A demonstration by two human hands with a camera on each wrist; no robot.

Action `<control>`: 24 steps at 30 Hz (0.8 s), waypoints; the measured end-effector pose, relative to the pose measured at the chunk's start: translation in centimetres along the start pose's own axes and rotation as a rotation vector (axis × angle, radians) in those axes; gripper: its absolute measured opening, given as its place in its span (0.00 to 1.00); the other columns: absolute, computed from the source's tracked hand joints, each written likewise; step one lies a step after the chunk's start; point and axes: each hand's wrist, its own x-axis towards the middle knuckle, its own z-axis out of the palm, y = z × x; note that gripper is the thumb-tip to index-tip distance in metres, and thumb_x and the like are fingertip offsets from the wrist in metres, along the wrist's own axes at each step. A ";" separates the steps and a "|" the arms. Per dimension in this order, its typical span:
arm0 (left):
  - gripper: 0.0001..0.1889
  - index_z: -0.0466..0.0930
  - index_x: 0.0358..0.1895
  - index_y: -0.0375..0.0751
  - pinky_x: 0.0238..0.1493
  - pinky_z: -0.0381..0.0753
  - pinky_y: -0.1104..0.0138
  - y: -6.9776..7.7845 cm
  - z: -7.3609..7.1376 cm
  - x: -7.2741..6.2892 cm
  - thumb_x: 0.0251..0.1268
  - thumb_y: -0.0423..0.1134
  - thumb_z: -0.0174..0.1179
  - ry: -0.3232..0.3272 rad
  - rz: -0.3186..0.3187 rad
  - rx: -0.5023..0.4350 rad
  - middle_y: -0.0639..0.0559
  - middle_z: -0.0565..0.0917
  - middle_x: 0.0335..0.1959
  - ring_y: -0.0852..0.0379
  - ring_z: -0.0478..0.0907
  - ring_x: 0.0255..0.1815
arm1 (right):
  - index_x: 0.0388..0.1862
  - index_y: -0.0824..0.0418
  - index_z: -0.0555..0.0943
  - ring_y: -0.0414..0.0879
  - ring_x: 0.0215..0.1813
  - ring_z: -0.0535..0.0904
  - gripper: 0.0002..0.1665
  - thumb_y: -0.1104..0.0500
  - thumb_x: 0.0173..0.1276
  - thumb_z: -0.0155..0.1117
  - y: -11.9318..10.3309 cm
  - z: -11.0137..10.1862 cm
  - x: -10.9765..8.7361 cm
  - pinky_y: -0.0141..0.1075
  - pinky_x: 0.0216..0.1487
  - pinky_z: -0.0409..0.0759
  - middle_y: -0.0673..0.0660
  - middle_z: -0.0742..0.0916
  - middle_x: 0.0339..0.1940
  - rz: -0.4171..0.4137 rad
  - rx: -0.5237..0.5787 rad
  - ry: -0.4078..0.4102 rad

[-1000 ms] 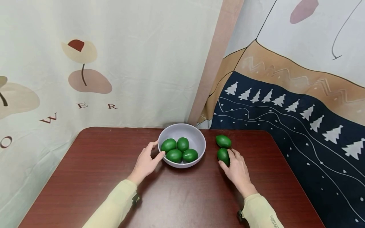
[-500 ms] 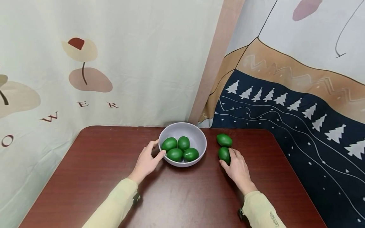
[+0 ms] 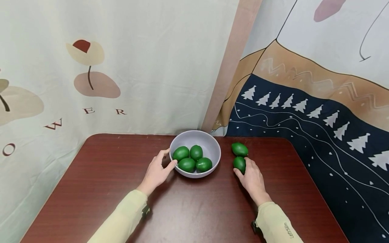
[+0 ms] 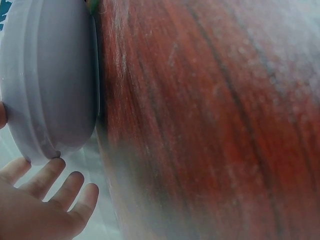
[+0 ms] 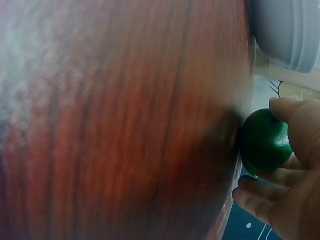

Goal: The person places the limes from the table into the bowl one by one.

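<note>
"What's closest on the surface [image 3: 197, 206]?"

"Both hands. The right hand [image 3: 253, 178] has its grip clamped on a green lime [image 3: 239, 164], right of the bowl."

"And the left hand [image 3: 155, 173]?"

"Its grip is spread apart, fingertips touching the side of the grey bowl [image 3: 210, 145]. Four limes [image 3: 204, 164] lie inside."

"Farther off?"

"Another lime [image 3: 239, 149], just beyond the held one, then a pale curtain [image 3: 158, 67]."

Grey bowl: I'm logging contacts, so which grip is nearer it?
Left grip: touching the grey bowl on its left. The right grip is apart, to its right, holding a green fruit.
</note>
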 end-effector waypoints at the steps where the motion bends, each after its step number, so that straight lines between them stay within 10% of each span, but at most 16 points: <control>1: 0.31 0.70 0.74 0.51 0.66 0.71 0.43 0.0 0.0 0.0 0.72 0.54 0.64 -0.001 -0.001 -0.001 0.40 0.79 0.65 0.41 0.72 0.68 | 0.72 0.72 0.68 0.67 0.62 0.77 0.41 0.50 0.70 0.71 0.0 0.0 0.0 0.62 0.62 0.76 0.72 0.77 0.67 0.004 0.002 0.001; 24: 0.31 0.70 0.74 0.49 0.66 0.71 0.42 0.1 -0.1 -0.1 0.72 0.55 0.63 -0.001 -0.008 -0.013 0.39 0.79 0.65 0.40 0.72 0.68 | 0.72 0.71 0.68 0.69 0.56 0.80 0.39 0.54 0.70 0.70 0.0 0.7 -0.3 0.62 0.56 0.79 0.73 0.76 0.65 0.049 0.096 0.071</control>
